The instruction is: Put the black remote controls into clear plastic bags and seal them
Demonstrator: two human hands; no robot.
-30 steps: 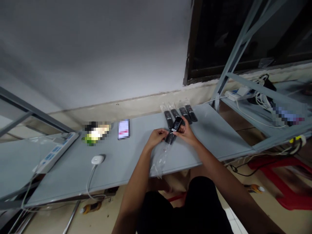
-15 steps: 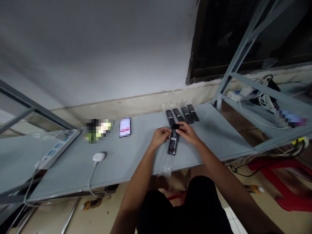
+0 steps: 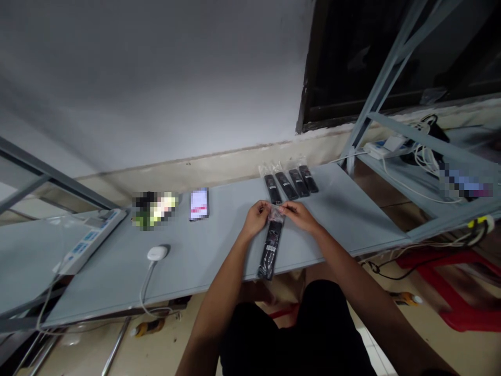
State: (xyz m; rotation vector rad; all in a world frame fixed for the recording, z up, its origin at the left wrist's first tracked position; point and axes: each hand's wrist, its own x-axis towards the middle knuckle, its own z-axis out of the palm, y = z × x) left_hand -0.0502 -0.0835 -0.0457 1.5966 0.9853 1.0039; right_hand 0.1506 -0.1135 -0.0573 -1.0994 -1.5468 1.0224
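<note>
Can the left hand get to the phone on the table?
Probably yes: only grey tabletop lies between the left hand and the phone, though that hand is pinching a bagged remote right now.

plastic bag (image 3: 275, 214) end hidden, blurred object (image 3: 155, 210)

Legible text: none.

Remote control (image 3: 271, 250), in plastic bag: small white label, print too small to read.
Phone (image 3: 199, 204): lit screen, white with pink band, unreadable.
Power strip (image 3: 92, 241): blue markings, unreadable.
Packet (image 3: 154, 210) and shelf item (image 3: 465, 183): pixelated, nothing readable.
</note>
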